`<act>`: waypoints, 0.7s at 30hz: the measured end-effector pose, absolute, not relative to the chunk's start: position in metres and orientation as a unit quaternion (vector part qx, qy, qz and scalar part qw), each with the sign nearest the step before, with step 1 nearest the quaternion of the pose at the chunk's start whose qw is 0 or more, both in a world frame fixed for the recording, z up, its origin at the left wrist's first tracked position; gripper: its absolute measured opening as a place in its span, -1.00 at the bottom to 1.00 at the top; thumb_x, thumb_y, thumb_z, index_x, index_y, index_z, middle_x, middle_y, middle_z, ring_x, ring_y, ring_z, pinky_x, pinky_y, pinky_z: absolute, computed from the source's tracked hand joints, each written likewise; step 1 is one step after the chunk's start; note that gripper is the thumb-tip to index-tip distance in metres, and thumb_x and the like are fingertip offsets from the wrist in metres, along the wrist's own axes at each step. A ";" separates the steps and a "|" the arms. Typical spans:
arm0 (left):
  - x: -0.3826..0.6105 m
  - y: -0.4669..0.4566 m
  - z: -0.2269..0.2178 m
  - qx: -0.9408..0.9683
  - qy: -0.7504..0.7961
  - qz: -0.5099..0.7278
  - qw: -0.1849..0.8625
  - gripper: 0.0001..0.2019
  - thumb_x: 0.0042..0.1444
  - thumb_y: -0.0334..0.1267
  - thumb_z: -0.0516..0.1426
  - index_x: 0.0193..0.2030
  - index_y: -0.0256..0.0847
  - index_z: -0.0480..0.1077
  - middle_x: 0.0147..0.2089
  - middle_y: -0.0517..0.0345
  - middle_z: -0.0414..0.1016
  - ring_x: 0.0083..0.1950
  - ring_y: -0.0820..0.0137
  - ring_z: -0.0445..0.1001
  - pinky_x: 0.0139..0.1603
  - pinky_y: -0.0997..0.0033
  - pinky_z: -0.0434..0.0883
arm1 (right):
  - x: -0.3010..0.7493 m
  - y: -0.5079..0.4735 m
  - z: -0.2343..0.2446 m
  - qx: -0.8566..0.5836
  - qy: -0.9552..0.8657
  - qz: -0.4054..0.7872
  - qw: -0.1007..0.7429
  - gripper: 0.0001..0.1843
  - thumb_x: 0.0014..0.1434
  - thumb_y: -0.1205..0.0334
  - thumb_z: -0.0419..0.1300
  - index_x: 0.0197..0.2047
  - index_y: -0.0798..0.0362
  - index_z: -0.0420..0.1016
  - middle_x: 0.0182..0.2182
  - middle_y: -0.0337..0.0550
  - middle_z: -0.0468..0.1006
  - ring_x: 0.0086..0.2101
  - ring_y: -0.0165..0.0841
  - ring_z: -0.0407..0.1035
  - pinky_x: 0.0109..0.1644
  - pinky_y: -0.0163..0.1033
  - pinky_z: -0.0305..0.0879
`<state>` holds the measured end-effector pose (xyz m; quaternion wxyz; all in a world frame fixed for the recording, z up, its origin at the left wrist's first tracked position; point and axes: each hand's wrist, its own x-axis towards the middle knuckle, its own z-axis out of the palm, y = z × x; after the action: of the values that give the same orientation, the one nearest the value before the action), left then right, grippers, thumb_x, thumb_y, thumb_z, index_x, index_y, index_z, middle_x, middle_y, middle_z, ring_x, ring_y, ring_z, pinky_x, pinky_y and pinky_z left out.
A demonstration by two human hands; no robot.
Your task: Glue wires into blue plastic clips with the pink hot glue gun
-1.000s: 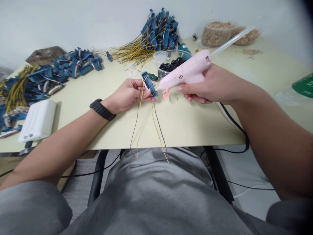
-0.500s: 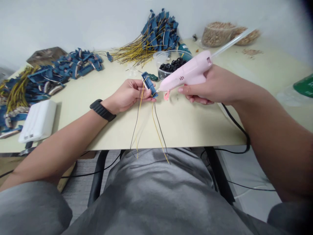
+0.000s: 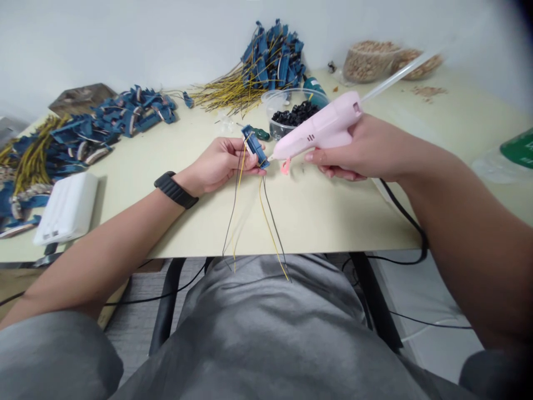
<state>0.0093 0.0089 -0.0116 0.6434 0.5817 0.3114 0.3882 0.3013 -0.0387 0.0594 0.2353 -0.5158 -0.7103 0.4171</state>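
My left hand (image 3: 233, 161) pinches a small blue plastic part (image 3: 254, 145) above the table, tilted, with yellow and black wires (image 3: 270, 219) dangling from it past the table's front edge. My right hand (image 3: 353, 147) is wrapped round the handle of a pink hot glue gun (image 3: 318, 128). A clear glue stick (image 3: 395, 76) juts from its back end. The gun's nozzle points left and sits at the lower right end of the blue part; whether it touches cannot be made out. Just behind the blue part lies a green-handled screwdriver (image 3: 261, 134).
A clear tub (image 3: 277, 132) of small black pieces stands behind the glue gun. Piles of wired blue parts (image 3: 270, 55) lie at the back and left (image 3: 120, 114). A white power bank (image 3: 66, 208) is at left, nut-filled containers (image 3: 370, 61) at back right. The gun's black cord (image 3: 406, 214) drops over the edge.
Both hands hold nearly the same pose. The glue gun has shifted very slightly right and down; the whole view has moved a little too.
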 end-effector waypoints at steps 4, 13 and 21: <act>0.009 0.010 -0.014 0.580 0.319 0.389 0.641 -0.79 0.05 -0.37 0.55 -0.41 -0.27 0.62 -0.39 0.20 0.56 -0.31 0.42 0.64 0.08 0.26 0.77 | 0.300 -0.040 0.061 -0.527 -0.712 0.407 0.223 -0.53 0.38 0.15 0.55 -0.50 -0.02 0.48 -0.59 -0.18 0.46 -0.63 -0.45 0.21 -0.58 -0.21 0.09; 0.009 0.011 -0.014 0.583 0.311 0.390 0.641 -0.80 0.12 -0.44 0.50 -0.42 -0.29 0.61 -0.38 0.19 0.56 -0.32 0.44 0.63 0.07 0.25 0.76 | 0.300 -0.042 0.062 -0.556 -0.714 0.378 0.195 -0.52 0.40 0.05 0.54 -0.46 -0.04 0.47 -0.61 -0.20 0.43 -0.59 -0.41 0.21 -0.53 -0.20 0.15; 0.009 0.010 -0.013 0.579 0.293 0.389 0.654 -0.81 0.04 -0.48 0.50 -0.45 -0.31 0.60 -0.42 0.20 0.55 -0.36 0.48 0.61 -0.01 0.38 0.78 | 0.297 -0.047 0.067 -0.574 -0.708 0.367 0.185 -0.53 0.44 0.07 0.49 -0.45 -0.03 0.46 -0.62 -0.22 0.44 -0.59 -0.43 0.22 -0.48 -0.20 0.15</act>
<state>0.0093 0.0104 -0.0130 0.6535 0.5790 0.2933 0.3894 0.2967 -0.0466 0.0668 0.1848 -0.5742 -0.7080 0.3674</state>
